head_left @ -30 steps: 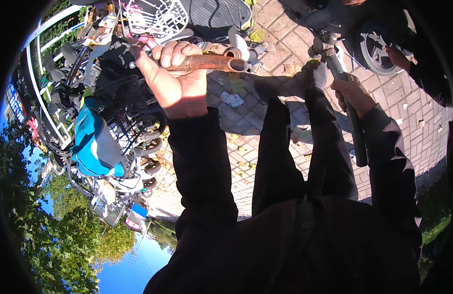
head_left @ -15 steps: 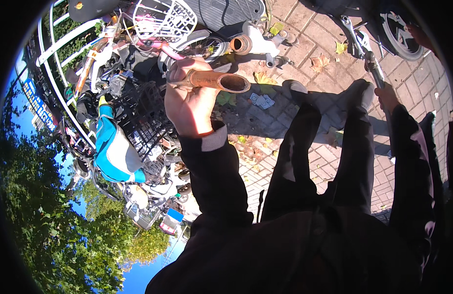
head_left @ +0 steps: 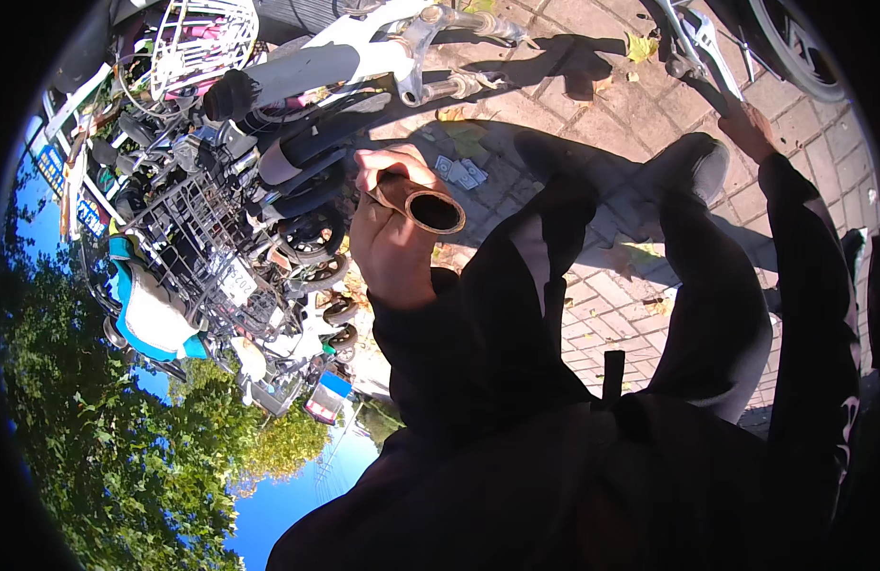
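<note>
My left hand is closed around a short rusty metal tube, held up in front of me. The tube's round open end points toward me, and its other end is partly covered by my fingers. Over at the right, my right hand grips a long silver metal tool that runs up and away; its exact kind is unclear. Beyond my left hand lies a white bicycle frame part with a metal fork on the paving.
A heap of bicycle parts fills the left, with a white basket, a dark wire basket and a teal-and-white cover. A wheel lies at the upper right. Small cards and dry leaves are scattered on the brick paving near my shoe.
My left hand has come lower with the tube, whose open end now faces me more squarely. My right hand has moved up slightly. The view has shifted, showing more of the white frame part.
</note>
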Action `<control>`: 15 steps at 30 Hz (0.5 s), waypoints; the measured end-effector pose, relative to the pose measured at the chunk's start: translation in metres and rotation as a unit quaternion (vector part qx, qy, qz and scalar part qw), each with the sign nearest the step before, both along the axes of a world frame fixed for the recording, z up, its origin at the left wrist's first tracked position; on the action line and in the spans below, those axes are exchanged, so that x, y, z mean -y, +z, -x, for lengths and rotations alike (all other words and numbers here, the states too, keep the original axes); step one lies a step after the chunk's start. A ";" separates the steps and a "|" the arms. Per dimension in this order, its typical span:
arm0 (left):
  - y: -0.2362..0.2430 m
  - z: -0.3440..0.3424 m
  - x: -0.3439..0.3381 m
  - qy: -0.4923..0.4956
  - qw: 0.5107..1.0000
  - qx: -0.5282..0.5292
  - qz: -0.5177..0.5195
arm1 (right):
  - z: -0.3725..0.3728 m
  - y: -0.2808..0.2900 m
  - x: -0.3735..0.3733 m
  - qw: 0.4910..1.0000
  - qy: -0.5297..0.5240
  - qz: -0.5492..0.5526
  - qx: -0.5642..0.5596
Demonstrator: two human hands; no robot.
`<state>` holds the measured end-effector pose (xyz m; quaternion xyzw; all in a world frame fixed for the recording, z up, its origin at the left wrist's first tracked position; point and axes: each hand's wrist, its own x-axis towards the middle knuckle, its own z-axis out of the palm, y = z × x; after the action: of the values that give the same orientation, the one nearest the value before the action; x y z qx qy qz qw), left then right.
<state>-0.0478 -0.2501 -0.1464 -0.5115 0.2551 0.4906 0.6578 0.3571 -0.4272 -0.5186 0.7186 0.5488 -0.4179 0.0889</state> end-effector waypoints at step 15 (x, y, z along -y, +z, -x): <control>-0.117 -0.028 0.021 -0.088 0.995 0.049 -0.006 | -0.036 -0.096 0.013 0.961 -0.110 0.120 -0.222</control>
<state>-0.0194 -0.2714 -0.2635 -0.5068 0.2638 0.4060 0.7133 0.3932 -0.4400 -0.6144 0.6478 0.4180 -0.6369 0.0037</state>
